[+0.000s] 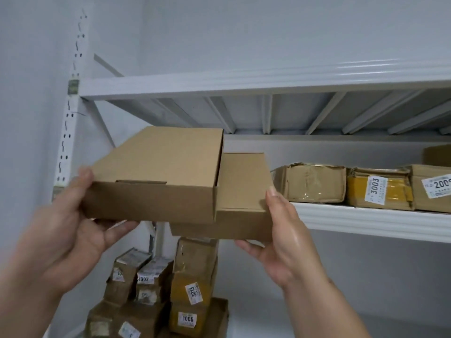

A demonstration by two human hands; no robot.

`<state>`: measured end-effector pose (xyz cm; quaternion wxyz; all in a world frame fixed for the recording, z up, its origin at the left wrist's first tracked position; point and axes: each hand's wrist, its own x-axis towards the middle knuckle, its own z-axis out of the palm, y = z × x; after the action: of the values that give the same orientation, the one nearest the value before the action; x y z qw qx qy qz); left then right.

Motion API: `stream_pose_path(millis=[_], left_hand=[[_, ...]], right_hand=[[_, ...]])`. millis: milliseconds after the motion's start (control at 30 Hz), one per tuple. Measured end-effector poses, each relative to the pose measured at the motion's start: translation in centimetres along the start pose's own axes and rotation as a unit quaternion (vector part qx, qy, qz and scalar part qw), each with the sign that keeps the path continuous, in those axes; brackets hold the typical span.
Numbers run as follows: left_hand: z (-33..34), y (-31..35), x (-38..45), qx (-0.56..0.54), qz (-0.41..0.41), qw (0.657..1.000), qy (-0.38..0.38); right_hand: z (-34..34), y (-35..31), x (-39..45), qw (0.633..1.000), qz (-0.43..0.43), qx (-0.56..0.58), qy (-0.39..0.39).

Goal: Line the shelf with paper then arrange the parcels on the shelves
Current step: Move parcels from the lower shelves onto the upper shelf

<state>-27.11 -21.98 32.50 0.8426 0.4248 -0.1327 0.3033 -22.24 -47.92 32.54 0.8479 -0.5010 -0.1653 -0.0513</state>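
Left hand (pixel 73 223) grips top box (pixel 158 176): thumb on its near-left corner, fingers curled under. Right hand (pixel 280 230) holds lower box (pixel 244 203): thumb up its right side, fingers beneath. Both boxes are in the air at the left end of middle shelf (pixel 366 220), not yet set down. Risk: top box sits offset left and could slide off if tilted; the stack could also knock taped parcel (pixel 312 184) beside it. Boxes are plain, smooth, flat cardboard; shelved parcels are crumpled, taped, labelled. Shelf is white metal; no paper lining visible.

Single head-worn view, close, angled slightly upward at white shelving (pixel 366 223) straight ahead.
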Motion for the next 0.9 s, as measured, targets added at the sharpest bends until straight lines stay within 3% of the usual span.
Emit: stream_pose_path(millis=[167,300,333,400,467,733,900], left_hand=[[4.2,-0.6,4.7,0.040,-0.068,0.997,-0.006],[6.5,-0.7,7.6,0.126,-0.088,0.988,0.000],[7.0,-0.8,8.0,0.153,-0.089,0.984,-0.006],[7.4,-1.3,9.1,0.201,-0.089,0.975,-0.025],[7.8,-1.9,9.8,0.242,-0.079,0.966,-0.040],[10.3,-5.5,11.7,0.301,-0.077,0.937,-0.157],[11.5,-7.9,13.0,0.311,-0.070,0.932,-0.170]], right_hand=[[2.1,-0.9,3.0,1.000,-0.001,0.024,0.007],[1.2,-1.1,4.6,0.995,-0.033,-0.098,0.014],[1.0,-1.2,4.7,0.980,-0.054,-0.190,0.037],[0.4,-1.4,5.1,0.913,-0.092,-0.387,0.088],[-0.2,-1.6,5.8,0.856,-0.120,-0.487,0.123],[-1.7,-1.4,7.5,0.703,-0.226,-0.642,0.207],[-2.8,-0.6,8.4,0.688,-0.260,-0.638,0.227]])
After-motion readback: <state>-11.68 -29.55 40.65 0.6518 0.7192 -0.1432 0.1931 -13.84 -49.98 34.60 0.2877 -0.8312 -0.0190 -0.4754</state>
